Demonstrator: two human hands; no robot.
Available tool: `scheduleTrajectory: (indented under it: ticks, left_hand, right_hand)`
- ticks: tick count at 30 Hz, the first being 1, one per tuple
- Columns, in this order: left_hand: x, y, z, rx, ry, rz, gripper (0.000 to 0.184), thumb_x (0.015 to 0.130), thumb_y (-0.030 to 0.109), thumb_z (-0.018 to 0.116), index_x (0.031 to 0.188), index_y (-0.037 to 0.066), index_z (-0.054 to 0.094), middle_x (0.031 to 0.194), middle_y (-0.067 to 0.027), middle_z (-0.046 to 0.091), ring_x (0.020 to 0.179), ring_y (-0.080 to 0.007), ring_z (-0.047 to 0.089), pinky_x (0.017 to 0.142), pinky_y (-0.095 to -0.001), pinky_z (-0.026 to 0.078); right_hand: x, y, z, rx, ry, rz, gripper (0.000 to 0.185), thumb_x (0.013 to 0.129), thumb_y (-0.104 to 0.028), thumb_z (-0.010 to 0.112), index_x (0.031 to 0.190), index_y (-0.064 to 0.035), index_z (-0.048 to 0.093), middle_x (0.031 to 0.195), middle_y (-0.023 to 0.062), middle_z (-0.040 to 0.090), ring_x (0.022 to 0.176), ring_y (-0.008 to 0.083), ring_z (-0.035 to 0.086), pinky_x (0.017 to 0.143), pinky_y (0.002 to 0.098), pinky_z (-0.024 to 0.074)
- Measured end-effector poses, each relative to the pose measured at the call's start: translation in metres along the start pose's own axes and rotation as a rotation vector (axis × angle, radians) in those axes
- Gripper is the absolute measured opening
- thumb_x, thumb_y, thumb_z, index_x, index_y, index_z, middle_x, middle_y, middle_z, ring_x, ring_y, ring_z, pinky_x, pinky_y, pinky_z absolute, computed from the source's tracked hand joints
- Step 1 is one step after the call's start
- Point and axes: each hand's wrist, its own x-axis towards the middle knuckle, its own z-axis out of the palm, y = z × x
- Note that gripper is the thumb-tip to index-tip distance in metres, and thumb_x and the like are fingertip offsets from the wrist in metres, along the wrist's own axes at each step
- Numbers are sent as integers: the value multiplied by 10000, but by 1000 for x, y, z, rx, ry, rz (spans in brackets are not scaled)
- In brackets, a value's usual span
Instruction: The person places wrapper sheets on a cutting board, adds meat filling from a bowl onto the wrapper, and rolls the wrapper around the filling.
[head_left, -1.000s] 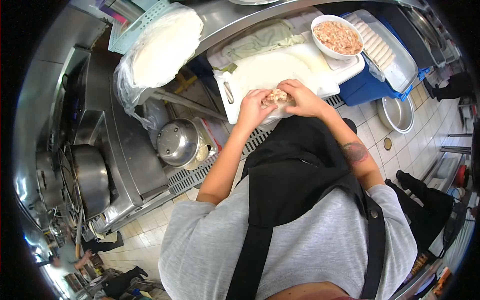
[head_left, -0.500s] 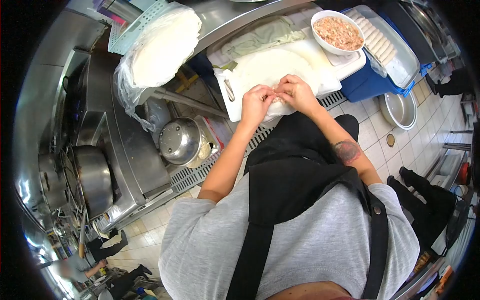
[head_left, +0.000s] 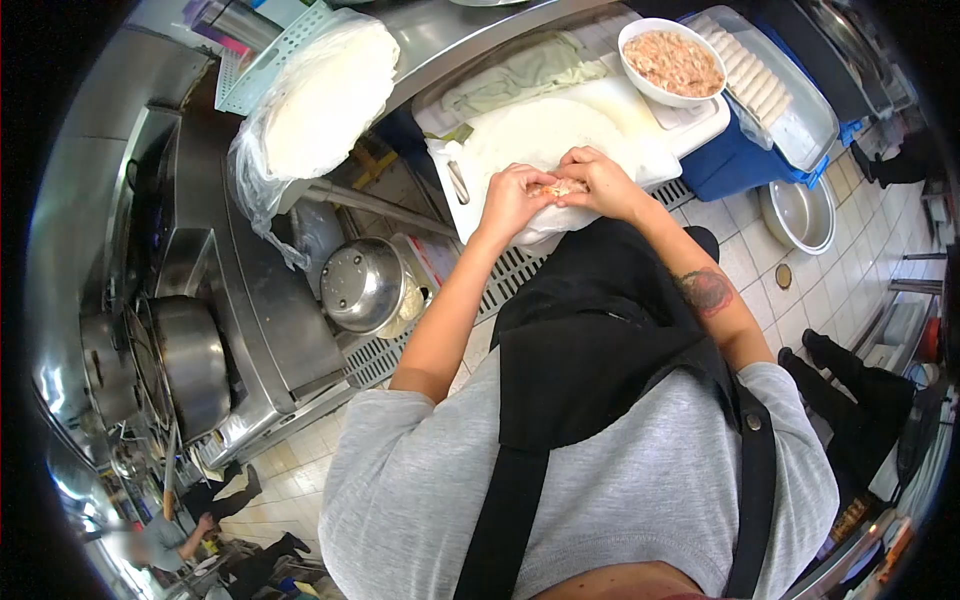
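My left hand [head_left: 516,200] and my right hand [head_left: 602,184] meet at the near edge of a white cutting board [head_left: 651,163]. Between them lies a short strip of pinkish minced filling [head_left: 568,188], with my fingertips pressed against its two ends. Under it spreads a thin white wrapper sheet [head_left: 545,228], its near edge sagging over the board's edge. Pale round wrapper sheets [head_left: 540,128] cover much of the board beyond my hands. A white bowl [head_left: 688,101] of the same filling stands behind on the right. Finished white rolls [head_left: 757,84] lie in rows in a clear tray [head_left: 808,140].
Plastic-wrapped round sheets [head_left: 325,100] are stacked at upper left beside a mint basket [head_left: 232,92]. A folded green cloth [head_left: 525,72] lies behind the board. Below left is a steel bowl [head_left: 362,285]. Another steel bowl [head_left: 800,228] sits right. Other people [head_left: 165,535] stand farther off.
My hands have parted slightly, the right one shifting a little rightward, so more of the filling strip shows between them. The bowl and tray stay in place.
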Motion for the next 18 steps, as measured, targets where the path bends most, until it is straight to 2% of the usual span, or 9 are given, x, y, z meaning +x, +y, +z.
scheduleTrajectory:
  ticks: [2,5,8,11,12,15,18]
  left_hand:
    - [-1,1,1,-37,-32,-49,292,679,66,854,960,41,778,903,-100,736,798,-201,687,759,-312,544]
    - [-6,5,-3,-46,-29,-122,323,662,60,844,976,40,774,918,-105,744,838,-234,700,772,-329,559]
    - [-17,6,-9,-174,41,-41,357,683,39,833,1034,41,765,1007,-110,748,905,-226,713,817,-323,559]
    - [-20,10,-19,-131,62,46,390,692,28,830,1074,41,755,1077,-113,741,961,-228,715,848,-325,556]
    - [-20,-1,-16,-106,41,117,339,706,16,818,1040,35,760,1037,-106,748,931,-220,712,833,-323,560]
    - [-22,0,-13,-30,22,2,286,721,12,805,1003,36,766,1000,-98,752,899,-208,707,820,-317,566]
    - [-27,-4,-10,-18,71,35,248,731,5,797,975,41,771,969,-93,752,865,-199,701,804,-306,568]
  right_hand:
    - [-1,5,3,-11,7,-25,338,690,-250,837,963,-68,754,967,73,674,967,298,620,892,406,485]
    - [-2,9,6,6,30,-35,305,699,-244,828,939,-70,754,951,73,676,936,303,625,867,408,494]
    - [-5,7,2,47,45,-52,320,705,-270,826,951,-78,755,969,71,677,930,305,626,870,419,491]
    - [-3,-6,-3,-20,69,-83,285,721,-302,816,938,-123,769,950,41,672,927,280,625,835,435,480]
    - [-3,-8,0,-53,55,-52,288,718,-323,818,940,-146,773,944,29,668,934,268,623,833,434,470]
    - [-1,-9,9,-155,39,32,314,697,-383,825,952,-206,782,927,-5,657,955,232,614,833,429,437]
    - [-3,-13,20,-197,40,98,358,671,-429,832,971,-240,784,923,-21,651,978,209,604,854,419,408]
